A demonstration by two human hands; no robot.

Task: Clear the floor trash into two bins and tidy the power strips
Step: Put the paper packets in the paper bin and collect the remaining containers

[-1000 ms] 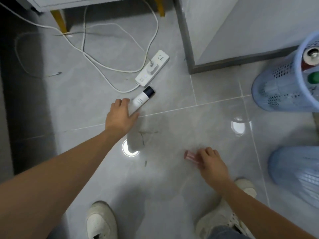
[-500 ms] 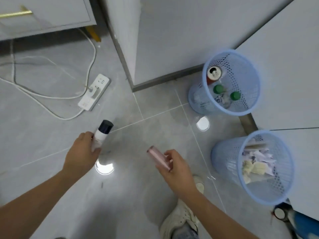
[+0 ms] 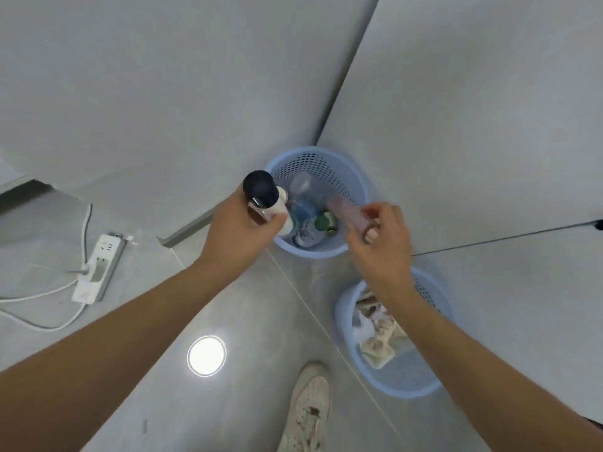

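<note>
Both hands over the far round light-blue perforated plastic bin, which sits in the wall corner. Left hand wrapped around a white cylindrical bottle with a dark cap, at the bin's left rim. Right hand pinches a small translucent pink tube, blurred, above the bin's right side. Bin holds plastic bottles. Second light-blue bin nearer, with crumpled paper. White power strip with cable on the grey tiled floor, toward its left edge.

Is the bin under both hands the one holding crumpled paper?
No. Both hands hover over the far bin, which holds bottles; the crumpled paper sits in the near bin.
</note>
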